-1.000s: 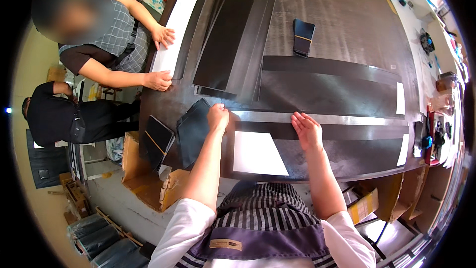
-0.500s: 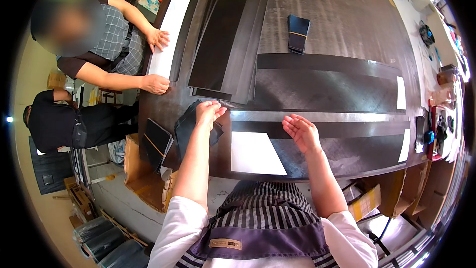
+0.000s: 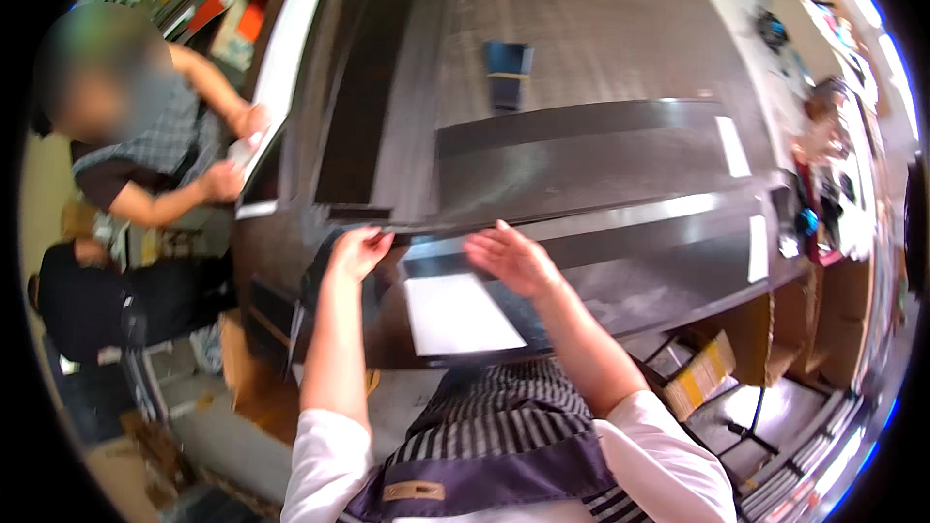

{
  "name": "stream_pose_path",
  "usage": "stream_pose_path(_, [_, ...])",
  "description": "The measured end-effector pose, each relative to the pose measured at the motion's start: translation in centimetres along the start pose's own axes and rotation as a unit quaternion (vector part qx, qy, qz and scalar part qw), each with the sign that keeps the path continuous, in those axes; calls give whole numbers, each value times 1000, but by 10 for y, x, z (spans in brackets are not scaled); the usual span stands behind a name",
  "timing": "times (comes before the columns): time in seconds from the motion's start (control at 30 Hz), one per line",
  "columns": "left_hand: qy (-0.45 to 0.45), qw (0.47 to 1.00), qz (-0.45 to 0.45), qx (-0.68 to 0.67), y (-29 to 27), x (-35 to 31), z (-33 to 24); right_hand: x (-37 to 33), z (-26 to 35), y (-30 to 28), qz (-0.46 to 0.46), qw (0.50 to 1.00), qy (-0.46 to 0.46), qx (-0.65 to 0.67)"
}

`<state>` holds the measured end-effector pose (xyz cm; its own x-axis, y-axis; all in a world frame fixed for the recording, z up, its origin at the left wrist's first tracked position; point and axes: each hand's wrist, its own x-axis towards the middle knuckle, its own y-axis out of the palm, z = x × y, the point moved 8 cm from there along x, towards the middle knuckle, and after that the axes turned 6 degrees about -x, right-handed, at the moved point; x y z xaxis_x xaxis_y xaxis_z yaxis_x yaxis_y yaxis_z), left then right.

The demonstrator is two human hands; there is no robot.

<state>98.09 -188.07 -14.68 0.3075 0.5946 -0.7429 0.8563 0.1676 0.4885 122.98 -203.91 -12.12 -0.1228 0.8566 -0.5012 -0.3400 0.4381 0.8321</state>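
My left hand (image 3: 356,254) is closed, thumb and fingertips together, near the left end of the long black sheet (image 3: 630,250) in front of me. Whatever sits in that pinch is too small and blurred to make out. Dark flat pieces (image 3: 315,266) lie partly hidden beside that wrist. My right hand (image 3: 513,258) hovers over the same black sheet, fingers stretched and holding nothing. Just below both hands lies a white sheet of paper (image 3: 460,315). Behind them is a second long black sheet (image 3: 581,160), and further left a stack of long black strips (image 3: 363,87).
A rubber-banded dark bundle (image 3: 508,75) lies further back on the dark table (image 3: 601,29); another banded bundle (image 3: 273,312) is at the left edge. Across the left side, a co-worker's hands (image 3: 237,155) are at a long white strip (image 3: 291,48). Cardboard boxes (image 3: 702,373) stand below the right edge.
The view has shifted, sliding the table leftward. My hands are closer together, the right turned more leftward. The co-worker's hands have left their flat position and are drawn nearer each other.
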Motion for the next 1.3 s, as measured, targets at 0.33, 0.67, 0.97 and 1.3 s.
stream_pose_path(0.33, [1,994,0,108,4,-25,16,-103,234,-107,-346,806,-463,-126])
stream_pose_path(0.67, [82,973,-21,213,-41,-129,97,-276,152,-103,-496,715,-461,-174])
stream_pose_path(0.97, [334,755,-128,549,-55,-170,135,-299,107,-232,-551,728,-307,-269])
stream_pose_path(1.3, [386,725,-145,551,-54,-195,121,-304,104,-221,-594,664,-292,-349])
